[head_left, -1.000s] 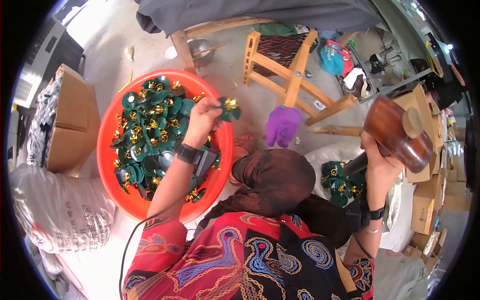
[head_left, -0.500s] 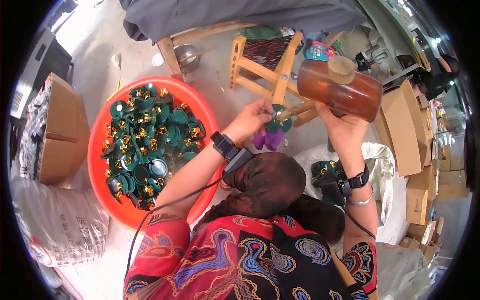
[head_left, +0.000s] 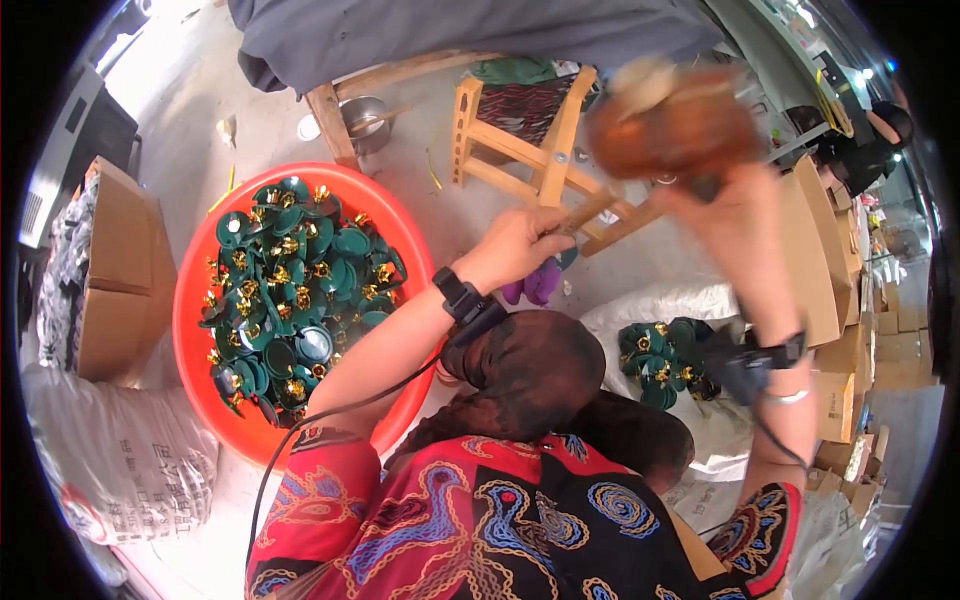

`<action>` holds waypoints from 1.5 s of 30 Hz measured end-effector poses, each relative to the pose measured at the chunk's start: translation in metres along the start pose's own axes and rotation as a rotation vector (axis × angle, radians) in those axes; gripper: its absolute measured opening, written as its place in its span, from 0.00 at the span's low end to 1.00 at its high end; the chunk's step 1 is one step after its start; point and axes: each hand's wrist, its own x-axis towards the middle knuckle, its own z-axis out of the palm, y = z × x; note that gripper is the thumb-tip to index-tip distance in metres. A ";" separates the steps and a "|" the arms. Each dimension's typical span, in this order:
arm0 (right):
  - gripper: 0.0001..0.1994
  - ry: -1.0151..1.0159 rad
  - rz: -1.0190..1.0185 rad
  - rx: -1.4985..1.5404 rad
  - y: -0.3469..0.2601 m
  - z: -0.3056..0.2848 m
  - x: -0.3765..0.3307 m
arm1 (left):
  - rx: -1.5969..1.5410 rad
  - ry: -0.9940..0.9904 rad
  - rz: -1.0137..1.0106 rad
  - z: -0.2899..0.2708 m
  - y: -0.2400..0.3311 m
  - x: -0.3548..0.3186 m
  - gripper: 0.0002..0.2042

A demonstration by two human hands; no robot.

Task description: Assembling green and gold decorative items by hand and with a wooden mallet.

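The brown mallet (head_left: pixel 670 125) is up high and blurry, and the right hand (head_left: pixel 715 195) has its fingers shut around the handle just under the head. The left hand (head_left: pixel 515 245) is curled with its fingertips pinching something small and purple (head_left: pixel 540 285), too hidden to tell what. Left of that hand sits a red tub (head_left: pixel 195 300) full of green and gold pieces (head_left: pixel 290 300), and a wooden stool (head_left: pixel 530 150) stands just past the fingers.
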 end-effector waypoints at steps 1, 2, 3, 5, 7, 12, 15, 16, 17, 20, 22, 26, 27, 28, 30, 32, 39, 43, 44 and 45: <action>0.12 0.057 0.107 -0.020 -0.007 -0.020 0.007 | 0.004 0.008 -0.019 -0.003 -0.001 -0.007 0.08; 0.14 0.118 0.220 -0.055 -0.015 -0.042 0.014 | -0.009 0.024 -0.045 -0.006 0.002 -0.009 0.08; 0.13 0.279 0.174 -0.025 -0.028 -0.058 0.019 | -0.020 0.047 -0.075 -0.009 0.002 -0.011 0.08; 0.15 0.549 0.201 0.048 -0.036 -0.089 0.008 | -0.011 0.008 -0.035 -0.003 0.011 0.002 0.08; 0.13 0.388 0.062 -0.427 0.001 -0.060 -0.009 | 0.038 0.010 -0.062 -0.005 0.008 -0.004 0.08; 0.10 -0.042 0.096 -0.145 0.019 -0.014 -0.006 | 0.068 0.012 -0.005 -0.001 0.004 0.001 0.08; 0.09 0.173 0.050 0.357 0.003 0.010 -0.007 | -0.040 0.048 -0.072 -0.005 0.009 -0.005 0.08; 0.09 0.183 0.050 0.353 0.000 0.017 -0.006 | -0.037 0.043 -0.063 -0.005 0.009 -0.001 0.08; 0.09 0.102 0.066 0.322 -0.001 0.024 -0.006 | 0.070 0.006 -0.051 -0.005 0.009 0.001 0.07; 0.09 -0.007 0.055 0.284 0.007 0.054 -0.010 | 0.151 -0.024 0.011 0.000 0.012 0.003 0.07; 0.09 -0.033 0.011 0.269 0.011 0.056 -0.011 | 0.125 -0.002 0.068 0.000 0.014 0.006 0.07; 0.13 0.287 0.074 0.293 0.019 0.015 -0.032 | 0.241 -0.036 0.001 -0.004 0.018 0.007 0.10; 0.15 0.443 -0.009 0.331 0.023 -0.001 -0.038 | 0.315 -0.024 -0.086 -0.008 0.022 0.008 0.12; 0.17 0.471 0.011 0.302 0.028 -0.022 -0.048 | 0.343 -0.052 -0.130 -0.011 0.034 0.013 0.14; 0.19 0.544 0.057 0.207 0.035 -0.068 -0.071 | 0.419 -0.139 -0.050 -0.002 0.056 0.031 0.15; 0.19 0.622 0.108 0.113 0.032 -0.093 -0.084 | 0.435 -0.260 0.152 0.020 0.068 0.052 0.16; 0.21 0.754 0.096 0.110 0.012 -0.089 -0.105 | 0.030 -0.292 0.470 0.074 0.111 0.085 0.26; 0.31 0.690 0.037 0.192 0.008 -0.071 -0.124 | 0.133 -0.148 0.253 -0.004 0.054 0.064 0.20; 0.35 0.702 0.150 0.210 0.011 -0.063 -0.131 | 0.123 -0.068 0.116 -0.034 0.027 0.051 0.18; 0.38 0.715 0.277 0.210 0.017 -0.055 -0.135 | 0.150 0.041 -0.027 -0.067 0.018 0.032 0.16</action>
